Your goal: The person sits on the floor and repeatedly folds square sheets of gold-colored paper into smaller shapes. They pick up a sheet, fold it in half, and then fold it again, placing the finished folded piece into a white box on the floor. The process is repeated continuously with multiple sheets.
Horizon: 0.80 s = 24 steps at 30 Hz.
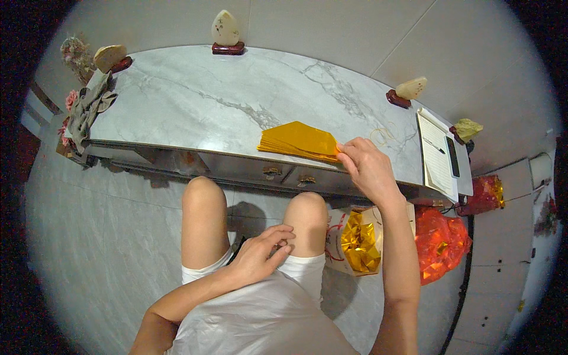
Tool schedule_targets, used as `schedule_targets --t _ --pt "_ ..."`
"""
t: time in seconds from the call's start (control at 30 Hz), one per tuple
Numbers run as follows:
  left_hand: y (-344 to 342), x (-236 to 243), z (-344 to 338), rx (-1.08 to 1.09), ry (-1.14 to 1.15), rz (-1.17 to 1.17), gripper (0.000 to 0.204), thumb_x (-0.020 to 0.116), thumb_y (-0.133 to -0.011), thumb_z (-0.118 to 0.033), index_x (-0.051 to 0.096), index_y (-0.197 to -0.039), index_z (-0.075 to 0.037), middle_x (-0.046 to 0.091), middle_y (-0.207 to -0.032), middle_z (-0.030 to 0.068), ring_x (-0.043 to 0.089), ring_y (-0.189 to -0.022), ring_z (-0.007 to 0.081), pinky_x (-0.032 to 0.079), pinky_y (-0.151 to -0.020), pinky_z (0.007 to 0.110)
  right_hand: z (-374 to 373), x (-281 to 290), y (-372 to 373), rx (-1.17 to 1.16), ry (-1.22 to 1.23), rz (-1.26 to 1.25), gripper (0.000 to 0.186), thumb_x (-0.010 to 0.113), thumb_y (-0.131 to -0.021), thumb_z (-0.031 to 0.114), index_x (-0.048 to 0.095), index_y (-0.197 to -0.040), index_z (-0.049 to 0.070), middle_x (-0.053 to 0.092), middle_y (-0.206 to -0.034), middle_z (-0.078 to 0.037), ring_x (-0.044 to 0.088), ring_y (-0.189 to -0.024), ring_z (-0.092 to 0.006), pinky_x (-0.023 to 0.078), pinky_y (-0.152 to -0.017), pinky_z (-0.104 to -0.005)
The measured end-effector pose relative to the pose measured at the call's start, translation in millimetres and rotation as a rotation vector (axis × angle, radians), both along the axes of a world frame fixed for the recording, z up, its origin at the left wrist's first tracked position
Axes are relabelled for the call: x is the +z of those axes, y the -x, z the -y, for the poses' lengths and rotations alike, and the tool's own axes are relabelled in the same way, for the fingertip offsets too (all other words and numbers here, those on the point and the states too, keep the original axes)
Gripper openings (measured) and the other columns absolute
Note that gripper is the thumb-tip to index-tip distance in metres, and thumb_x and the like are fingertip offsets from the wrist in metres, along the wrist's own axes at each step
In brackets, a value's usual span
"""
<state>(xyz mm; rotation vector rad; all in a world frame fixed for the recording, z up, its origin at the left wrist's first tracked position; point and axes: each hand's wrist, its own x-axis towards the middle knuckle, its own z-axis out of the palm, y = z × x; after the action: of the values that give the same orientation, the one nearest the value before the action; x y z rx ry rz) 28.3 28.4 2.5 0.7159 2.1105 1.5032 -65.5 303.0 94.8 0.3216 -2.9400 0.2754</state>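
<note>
A stack of folded gold foil paper [299, 139] lies near the front edge of the marble-patterned cabinet top [177, 106]. Its left end fans out in layers, and the far edge rises to a blunt peak. My right hand [370, 168] pinches the stack's right corner between thumb and fingers; whether it grips one sheet or several I cannot tell. My left hand [260, 254] rests on my lap beside the right knee, holding nothing, its fingers loosely stretched out. Two thin rubber bands [384, 133] lie just beyond the right hand.
An open notebook [435, 148] with a pen and a dark phone [452, 157] lie at the right end. Stones on wooden stands, one a pale upright stone [225, 28], line the back. A grey cloth [92, 109] hangs at left. Below stand a gold-filled paper bag [361, 242] and a red bag [441, 242].
</note>
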Motion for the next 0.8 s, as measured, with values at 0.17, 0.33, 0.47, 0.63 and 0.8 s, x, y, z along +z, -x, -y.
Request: schedule_targets --t 0.17,0.33,0.47,0.63,0.8 --pt "-1 0 0 0.005 0.002 -0.023 0.024 0.057 -0.099 -0.013 0.061 -0.121 -0.003 0.057 -0.136 0.0162 0.068 -0.105 0.0291 0.057 -0.088 0.037 -1 -8 3 0.077 -0.141 -0.103 0.017 0.066 -0.091 0.014 0.071 -0.103 0.003 0.068 -0.098 -0.010 0.065 -0.093 -0.0277 0.055 -0.079 -0.0386" --pt "0 -5 -2 0.020 -0.043 -0.012 0.025 0.056 -0.100 -0.013 0.060 -0.123 -0.003 0.059 -0.135 0.0154 0.066 -0.109 0.0267 0.055 -0.090 0.036 -4 -13 3 0.121 -0.207 -0.275 0.010 0.067 -0.089 0.010 0.069 -0.096 0.003 0.068 -0.093 -0.011 0.066 -0.087 -0.0278 0.055 -0.074 -0.0387" --pt "11 6 -3 0.063 -0.101 0.018 0.026 0.054 -0.102 -0.012 0.059 -0.124 -0.001 0.063 -0.129 0.0137 0.064 -0.113 0.0230 0.053 -0.094 0.035 13 0 -7 0.108 -0.119 -0.406 0.009 0.066 -0.083 0.009 0.063 -0.091 0.004 0.063 -0.084 -0.010 0.064 -0.080 -0.0284 0.054 -0.067 -0.0402" --pt "22 3 -18 0.207 -0.293 0.203 0.038 0.062 -0.099 -0.024 0.054 -0.129 -0.002 0.069 -0.118 0.0120 0.068 -0.102 0.0204 0.054 -0.086 0.033 61 5 -54 0.278 -0.006 -0.398 0.011 0.069 -0.084 0.002 0.065 -0.094 0.001 0.055 -0.069 -0.009 0.057 -0.060 -0.0264 0.047 -0.052 -0.0386" --pt "17 8 -25 0.297 -0.278 0.134 0.051 0.071 -0.093 -0.023 0.051 -0.133 0.000 0.063 -0.124 0.0159 0.064 -0.106 0.0208 0.051 -0.090 0.034 83 -9 -89 0.307 0.010 -0.218 0.026 0.066 -0.080 0.013 0.064 -0.103 0.001 0.062 -0.085 -0.007 0.065 -0.079 -0.0234 0.055 -0.067 -0.0346"
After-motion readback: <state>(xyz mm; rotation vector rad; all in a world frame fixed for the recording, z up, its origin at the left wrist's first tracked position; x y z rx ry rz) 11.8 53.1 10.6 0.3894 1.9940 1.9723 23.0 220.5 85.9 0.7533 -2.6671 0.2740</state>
